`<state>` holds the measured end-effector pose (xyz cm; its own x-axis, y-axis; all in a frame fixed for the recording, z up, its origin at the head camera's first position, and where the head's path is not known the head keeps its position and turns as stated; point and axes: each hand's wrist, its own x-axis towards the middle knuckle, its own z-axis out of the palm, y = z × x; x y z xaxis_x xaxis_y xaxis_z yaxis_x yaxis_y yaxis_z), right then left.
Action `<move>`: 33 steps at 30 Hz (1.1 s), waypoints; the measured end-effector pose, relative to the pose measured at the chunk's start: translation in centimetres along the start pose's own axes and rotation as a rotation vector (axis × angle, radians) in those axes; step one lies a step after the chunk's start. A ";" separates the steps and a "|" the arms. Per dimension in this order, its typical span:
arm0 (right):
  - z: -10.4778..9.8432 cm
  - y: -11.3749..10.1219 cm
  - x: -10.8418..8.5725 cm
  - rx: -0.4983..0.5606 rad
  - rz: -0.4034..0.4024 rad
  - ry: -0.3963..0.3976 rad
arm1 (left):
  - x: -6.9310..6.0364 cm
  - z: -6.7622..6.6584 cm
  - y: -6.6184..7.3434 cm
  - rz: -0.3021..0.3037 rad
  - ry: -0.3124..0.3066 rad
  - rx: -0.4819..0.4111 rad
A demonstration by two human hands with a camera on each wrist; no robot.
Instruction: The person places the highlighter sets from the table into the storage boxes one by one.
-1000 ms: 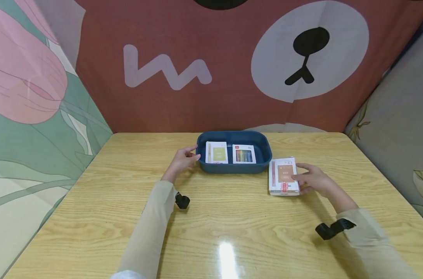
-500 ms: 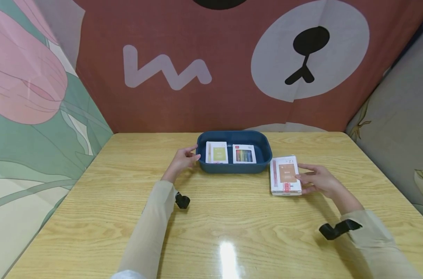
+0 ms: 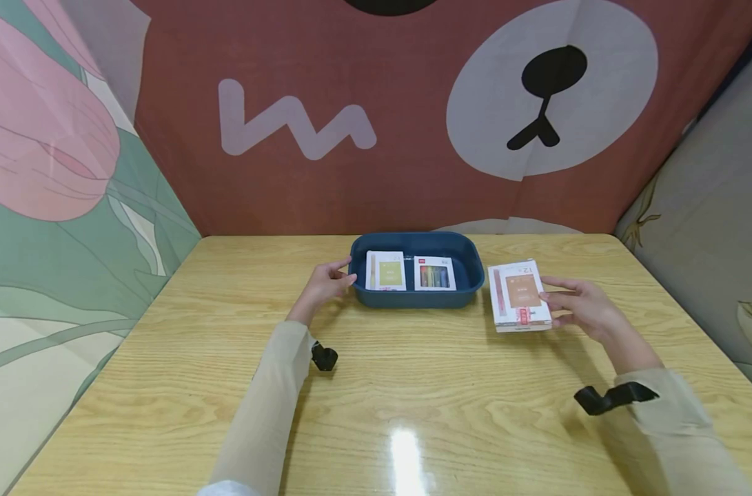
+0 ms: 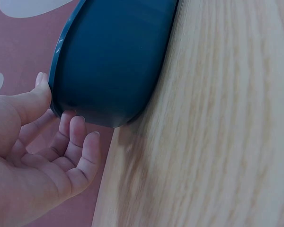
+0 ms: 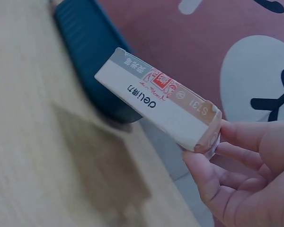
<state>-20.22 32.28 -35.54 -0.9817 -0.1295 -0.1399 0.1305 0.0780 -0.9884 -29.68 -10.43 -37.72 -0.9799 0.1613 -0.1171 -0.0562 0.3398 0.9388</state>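
My right hand (image 3: 583, 306) pinches the right edge of a white and orange highlighter box (image 3: 518, 295), held tilted above the table. Its printed side (image 5: 156, 97) faces the right wrist view, and a shadow falls on the wood below. To the box's left stands a dark blue plastic bin (image 3: 413, 299), apart from it. Inside the bin lie a white box with a yellow-green panel (image 3: 384, 271) and a white box with a picture of coloured sticks (image 3: 434, 274). My left hand (image 3: 324, 286) holds the bin's left end, thumb and fingers at the rim (image 4: 57, 61).
The wooden table (image 3: 376, 372) reaches back to a reddish-brown cloth (image 3: 400, 186) with a printed bear face. Patterned cloths hang at both sides. A black strap mount (image 3: 614, 397) sits on the right sleeve, another (image 3: 323, 357) on the left.
My right hand has lifted the highlighter box off the table and moved it right and slightly back, away from the bin. The left hand and the bin have stayed put.
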 end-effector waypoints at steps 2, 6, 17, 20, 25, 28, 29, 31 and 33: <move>-0.1 -0.5 0.1 0.059 -0.015 -0.001 | 0.0 0.0 0.0 0.006 -0.001 0.001; -0.1 -1.6 0.4 0.127 -0.048 -0.003 | 0.0 0.0 -0.1 0.015 -0.001 0.001; 2.5 -4.4 2.7 0.180 -0.031 0.038 | 0.1 -0.1 -0.2 0.014 -0.004 0.004; 3.3 -5.0 3.5 0.158 -0.014 0.058 | 0.1 0.0 -0.1 0.008 -0.002 0.002; 4.6 -5.6 4.8 0.094 -0.002 0.080 | 0.0 0.0 0.0 -0.003 -0.001 -0.004; 5.5 -5.6 5.5 0.042 -0.015 0.079 | 0.0 0.0 0.0 0.006 -0.004 -0.010; 5.8 -5.6 5.7 0.031 -0.019 0.078 | -0.1 -0.1 0.0 0.010 -0.007 -0.011; 6.4 -5.6 6.1 0.009 -0.030 0.076 | -0.1 -0.1 0.0 0.015 -0.010 -0.011; 7.1 -5.5 6.5 -0.009 -0.038 0.078 | -0.1 -0.1 -0.1 0.016 -0.012 -0.011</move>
<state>-26.34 24.02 -31.45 -0.9938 -0.0552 -0.0968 0.0920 0.0831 -0.9923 -29.60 -10.54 -37.75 -0.9784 0.1775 -0.1061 -0.0430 0.3270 0.9440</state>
